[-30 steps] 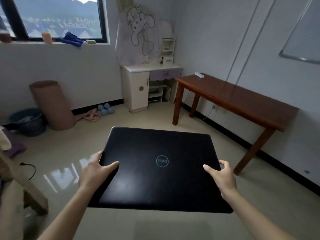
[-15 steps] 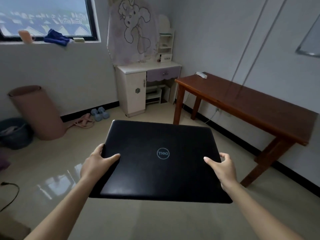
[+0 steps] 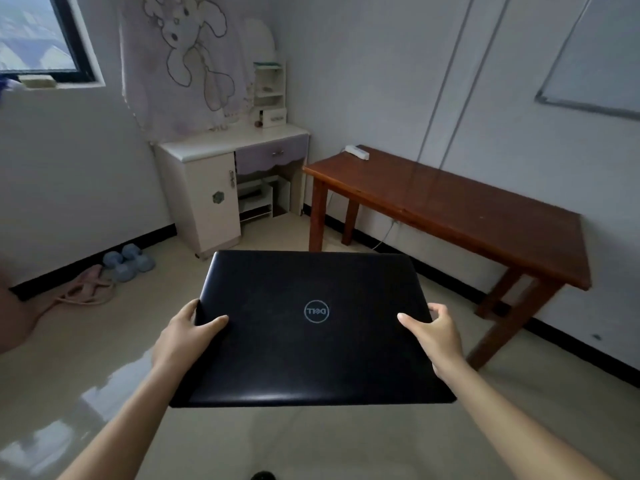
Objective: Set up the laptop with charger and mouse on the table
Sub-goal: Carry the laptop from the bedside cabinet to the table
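You carry a closed black laptop with a round silver logo (image 3: pixel 313 327) flat above the pale tiled floor (image 3: pixel 69 358), your left hand (image 3: pixel 181 337) and right hand (image 3: pixel 437 336) clamped on its side edges (thumbs on the lid), the long reddish-brown wooden table (image 3: pixel 450 206) ahead at far right, well apart.

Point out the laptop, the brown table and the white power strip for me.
laptop (image 3: pixel 311 344): head view, middle of the closed black lid.
brown table (image 3: pixel 460 206): head view, bare part of the tabletop.
white power strip (image 3: pixel 357 152): head view, its top face, at the table's far corner.
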The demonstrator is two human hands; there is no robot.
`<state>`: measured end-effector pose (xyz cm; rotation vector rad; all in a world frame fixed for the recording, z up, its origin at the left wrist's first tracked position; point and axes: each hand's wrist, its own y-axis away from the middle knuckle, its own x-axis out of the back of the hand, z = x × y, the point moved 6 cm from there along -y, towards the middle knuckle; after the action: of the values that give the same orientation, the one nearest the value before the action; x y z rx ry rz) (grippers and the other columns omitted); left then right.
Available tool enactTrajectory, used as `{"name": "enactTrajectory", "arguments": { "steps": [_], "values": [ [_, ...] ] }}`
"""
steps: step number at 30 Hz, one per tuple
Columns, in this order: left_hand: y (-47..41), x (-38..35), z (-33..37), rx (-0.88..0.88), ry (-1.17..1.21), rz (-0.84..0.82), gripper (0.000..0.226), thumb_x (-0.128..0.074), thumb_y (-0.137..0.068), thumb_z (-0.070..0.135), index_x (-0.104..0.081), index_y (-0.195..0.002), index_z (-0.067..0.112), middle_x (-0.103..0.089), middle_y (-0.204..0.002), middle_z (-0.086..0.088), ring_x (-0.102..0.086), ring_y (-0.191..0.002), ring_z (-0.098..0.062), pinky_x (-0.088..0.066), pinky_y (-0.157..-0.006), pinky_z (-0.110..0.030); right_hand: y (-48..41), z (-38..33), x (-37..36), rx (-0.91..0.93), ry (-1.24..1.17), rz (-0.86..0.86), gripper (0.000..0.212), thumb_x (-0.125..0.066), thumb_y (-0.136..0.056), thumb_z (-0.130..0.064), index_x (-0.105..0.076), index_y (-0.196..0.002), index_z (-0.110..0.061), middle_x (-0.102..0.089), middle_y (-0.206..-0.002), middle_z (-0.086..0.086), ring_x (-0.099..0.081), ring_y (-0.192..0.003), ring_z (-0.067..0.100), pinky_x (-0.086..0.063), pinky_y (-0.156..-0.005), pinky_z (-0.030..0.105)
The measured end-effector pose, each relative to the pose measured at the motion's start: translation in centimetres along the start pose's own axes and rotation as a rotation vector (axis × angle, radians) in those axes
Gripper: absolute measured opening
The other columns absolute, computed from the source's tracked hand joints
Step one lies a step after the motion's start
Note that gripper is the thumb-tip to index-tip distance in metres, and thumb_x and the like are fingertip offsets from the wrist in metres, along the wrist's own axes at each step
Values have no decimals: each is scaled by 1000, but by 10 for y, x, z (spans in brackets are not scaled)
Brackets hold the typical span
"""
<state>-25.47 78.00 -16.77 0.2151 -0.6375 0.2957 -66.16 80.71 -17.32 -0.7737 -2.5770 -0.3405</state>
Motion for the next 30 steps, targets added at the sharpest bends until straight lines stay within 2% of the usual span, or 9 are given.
{"name": "enactTrajectory", "arguments": {
  "steps": [4, 8, 16, 20, 24, 27, 30],
  "values": [
    [-82, -11, 26, -46, 4, -66, 62, -64, -80, 41, -41, -137, 26, -53, -134, 0, -51, -120, -29, -41, -92, -39, -34, -23, -24, -45, -22, 65, 44, -74, -73, -33, -46, -105, -21, -58, -90, -7, -60, -84, 17, -54, -76, 39],
    [-150, -21, 56, -113, -23, -125, 60, -61, -81, 44, -41, -135, 29, -55, -132, 0, -53, -116, -30, -43, -86, -39, -54, -41, -40, -73, -47, 151, 44, -74, -74, -34, -45, -105, -23, -59, -90, -7, -61, -83, 16, -51, -70, 34],
    [-227, -85, 91, -104, -17, -319, 65, -63, -80, 44, -37, -138, 28, -53, -134, -2, -51, -118, -31, -42, -92, -41, -104, -53, -48, -141, -12, 287, 44, -74, -75, -32, -43, -106, -24, -52, -86, -12, -57, -83, 16, -52, -75, 38],
    [-265, -123, 114, -98, -39, -384, 70, -65, -79, 43, -35, -140, 25, -52, -135, -3, -52, -117, -30, -43, -92, -41, -150, -47, -51, -188, -2, 306, 47, -74, -74, -33, -46, -110, -21, -53, -86, -11, -58, -82, 15, -53, -74, 39],
    [-314, -159, 144, -114, -61, -413, 71, -64, -80, 42, -33, -141, 24, -51, -135, -4, -55, -113, -28, -44, -83, -37, -213, -55, -64, -185, -28, 289, 49, -73, -76, -31, -47, -115, -18, -55, -87, -7, -57, -80, 16, -49, -67, 34],
    [-348, -177, 166, -101, -62, -399, 71, -65, -80, 41, -33, -141, 24, -52, -135, -5, -55, -112, -29, -45, -86, -39, -258, -58, -78, -196, -46, 258, 50, -73, -76, -33, -46, -115, -19, -60, -97, 1, -61, -85, 20, -53, -71, 37],
    [-379, -188, 183, -98, -52, -378, 70, -66, -80, 39, -34, -141, 23, -51, -135, -7, -54, -114, -30, -44, -89, -40, -300, -68, -90, -200, -43, 237, 49, -73, -76, -34, -46, -114, -19, -59, -94, -1, -61, -87, 21, -55, -77, 41]
  ]
}}
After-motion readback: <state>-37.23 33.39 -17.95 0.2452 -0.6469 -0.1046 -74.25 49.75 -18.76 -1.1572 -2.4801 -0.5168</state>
